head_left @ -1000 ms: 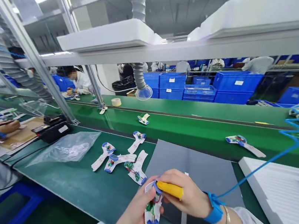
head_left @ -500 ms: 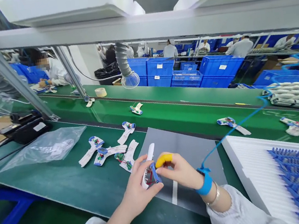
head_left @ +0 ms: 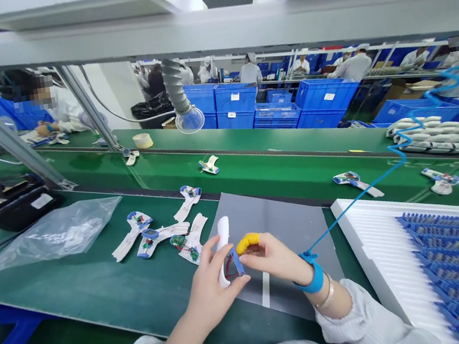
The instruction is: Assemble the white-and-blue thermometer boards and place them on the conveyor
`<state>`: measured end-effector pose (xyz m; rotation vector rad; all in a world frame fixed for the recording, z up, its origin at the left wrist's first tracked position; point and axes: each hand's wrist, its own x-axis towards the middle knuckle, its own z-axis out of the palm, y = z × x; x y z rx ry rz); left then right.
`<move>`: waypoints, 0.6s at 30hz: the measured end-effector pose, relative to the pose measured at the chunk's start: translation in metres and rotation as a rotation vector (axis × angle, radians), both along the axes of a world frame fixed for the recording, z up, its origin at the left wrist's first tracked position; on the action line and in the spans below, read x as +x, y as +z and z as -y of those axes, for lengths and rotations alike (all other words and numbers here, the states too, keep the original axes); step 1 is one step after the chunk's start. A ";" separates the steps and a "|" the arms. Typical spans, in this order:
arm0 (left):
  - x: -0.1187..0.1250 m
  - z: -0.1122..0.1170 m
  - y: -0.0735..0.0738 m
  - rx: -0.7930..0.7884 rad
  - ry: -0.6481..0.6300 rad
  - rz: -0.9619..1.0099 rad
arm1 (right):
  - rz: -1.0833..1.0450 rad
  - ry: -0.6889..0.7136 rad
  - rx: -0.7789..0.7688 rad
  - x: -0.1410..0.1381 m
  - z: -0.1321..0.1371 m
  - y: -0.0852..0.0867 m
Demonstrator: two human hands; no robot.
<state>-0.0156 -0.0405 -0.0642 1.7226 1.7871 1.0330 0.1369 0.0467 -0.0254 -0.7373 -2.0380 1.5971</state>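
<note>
My left hand (head_left: 211, 281) is closed around a white plastic shell (head_left: 223, 234), held tilted above the grey mat (head_left: 274, 214). A blue plastic part (head_left: 237, 263) with red wires sits against the shell, between my two hands. My right hand (head_left: 270, 258), with a yellow finger cot on one finger and a blue strap at the wrist, pinches the edge of that blue part. Its fingertips partly hide the contact. Left of the mat lie several similar white shells (head_left: 194, 237) with blue ends, green circuit boards and wires.
At the right, a white foam tray (head_left: 375, 265) holds rows of blue parts (head_left: 453, 253). More shell assemblies lie on the green belt (head_left: 273, 174) ahead. A clear plastic bag (head_left: 66, 231) rests at left. A blue coiled cord (head_left: 370, 188) runs from my right wrist. Co-workers sit beyond.
The shell has turned slightly, so more of its smooth white outside shows. Both hands keep nearly the same place, and the camera view has shifted a little.
</note>
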 end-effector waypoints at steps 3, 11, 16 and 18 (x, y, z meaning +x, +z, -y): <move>0.001 -0.001 -0.006 0.015 0.027 -0.114 | 0.201 -0.071 0.323 -0.002 0.001 0.001; 0.000 0.000 -0.011 -0.004 -0.096 0.181 | -0.052 0.043 -0.367 0.007 -0.010 -0.024; 0.004 -0.002 -0.017 -0.039 -0.126 0.209 | -0.171 0.046 -0.588 0.009 -0.007 -0.041; 0.006 -0.003 -0.020 -0.039 -0.099 0.182 | -0.166 0.038 -0.582 0.010 -0.003 -0.043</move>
